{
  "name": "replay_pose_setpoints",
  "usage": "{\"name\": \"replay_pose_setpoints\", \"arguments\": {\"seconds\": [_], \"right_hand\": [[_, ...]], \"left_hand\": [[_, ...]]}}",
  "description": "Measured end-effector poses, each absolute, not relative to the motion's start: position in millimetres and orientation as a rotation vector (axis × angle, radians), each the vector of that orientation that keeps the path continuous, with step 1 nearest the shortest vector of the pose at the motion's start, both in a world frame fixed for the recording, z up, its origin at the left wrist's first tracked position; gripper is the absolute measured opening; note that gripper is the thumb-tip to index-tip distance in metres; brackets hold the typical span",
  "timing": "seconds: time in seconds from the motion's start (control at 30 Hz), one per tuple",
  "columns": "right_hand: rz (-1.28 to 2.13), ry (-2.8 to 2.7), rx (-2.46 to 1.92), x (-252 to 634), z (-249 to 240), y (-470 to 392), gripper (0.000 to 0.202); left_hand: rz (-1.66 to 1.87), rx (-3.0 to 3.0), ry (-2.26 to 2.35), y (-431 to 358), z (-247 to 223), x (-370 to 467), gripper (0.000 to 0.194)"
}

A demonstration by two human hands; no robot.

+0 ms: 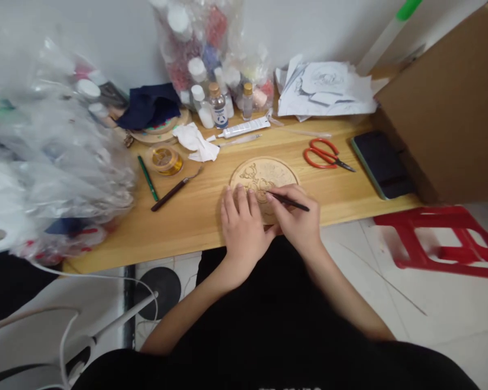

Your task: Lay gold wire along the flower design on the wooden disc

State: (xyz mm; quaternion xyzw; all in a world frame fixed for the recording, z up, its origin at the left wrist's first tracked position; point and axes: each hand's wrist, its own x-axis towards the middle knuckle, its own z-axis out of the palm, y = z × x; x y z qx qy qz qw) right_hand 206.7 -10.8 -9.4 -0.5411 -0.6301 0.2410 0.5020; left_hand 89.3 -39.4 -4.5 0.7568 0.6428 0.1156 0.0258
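We had the round board (273, 169) on the table (195, 219), its near part hidden under our hands. Our left hand (243, 230) lay flat, fingers extended, on its left side; our right hand (300, 219) pinched a dark tool (291, 202), whose tip we could hardly make out. We could not read the label (220, 115) on the bottle (215, 96) or the print on the tube (244, 128); the shirt (284, 325)'s lettering (289, 388) was cut off below.
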Motion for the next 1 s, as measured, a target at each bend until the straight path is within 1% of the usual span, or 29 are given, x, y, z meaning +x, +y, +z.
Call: {"name": "replay_pose_setpoints", "arguments": {"seconds": [0.1, 0.3, 0.6, 1.0], "right_hand": [[0.603, -1.551, -1.290, 199.8, -19.8, 1.9, 0.008], [0.613, -1.591, -1.309, 198.2, -19.9, 4.2, 0.008], [0.584, -1.643, -1.334, 194.1, -17.5, 5.6, 0.008], [0.537, -1.686, -1.327, 194.1, -17.0, 4.9, 0.010]], "left_hand": [[0.343, 2.353, 1.963, -37.9, -3.1, 87.9, 0.075], [0.282, 2.386, 1.927, -36.7, -1.6, 85.8, 0.074], [0.326, 2.374, 1.899, -36.2, -4.3, 83.2, 0.070], [0.362, 2.373, 1.882, -35.5, -5.9, 82.4, 0.070]]}}
